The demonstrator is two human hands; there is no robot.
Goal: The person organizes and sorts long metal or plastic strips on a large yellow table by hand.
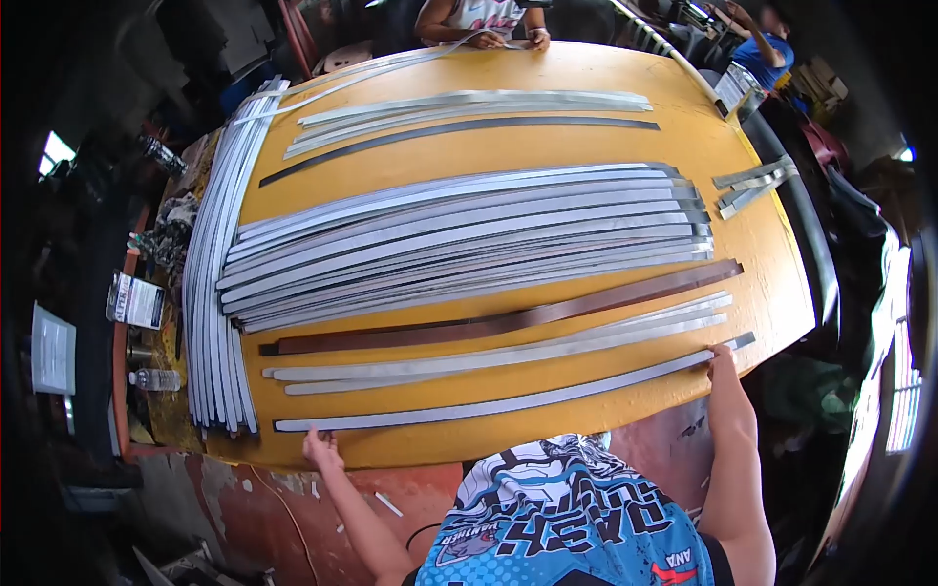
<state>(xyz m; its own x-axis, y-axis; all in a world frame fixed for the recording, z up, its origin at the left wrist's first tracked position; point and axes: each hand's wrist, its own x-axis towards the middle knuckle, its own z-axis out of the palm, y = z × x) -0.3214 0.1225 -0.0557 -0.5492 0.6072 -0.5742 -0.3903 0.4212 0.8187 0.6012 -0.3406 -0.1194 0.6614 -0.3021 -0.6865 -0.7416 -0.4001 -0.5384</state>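
A long pale grey strip with dark edges (498, 402) lies along the near side of the yellow table (547, 435). My left hand (322, 449) is by its left end, fingertips at the near edge and the fingers somewhat apart. Close to the other end, my right hand (721, 357) has its fingers closed on the strip, whose dark tip sticks out past them. Just beyond lie a few pale strips (508, 354), overlapping at a slight angle. Farther off, a brown strip (528, 317) stretches across the table.
A broad layer of grey strips (469, 234) covers the table's middle. Another bundle (220, 264) runs crosswise at left. Short strips (752, 186) sit at the right edge. A bottle (154, 380) stands at left. Across the table, a person (484, 24) handles a pale strip.
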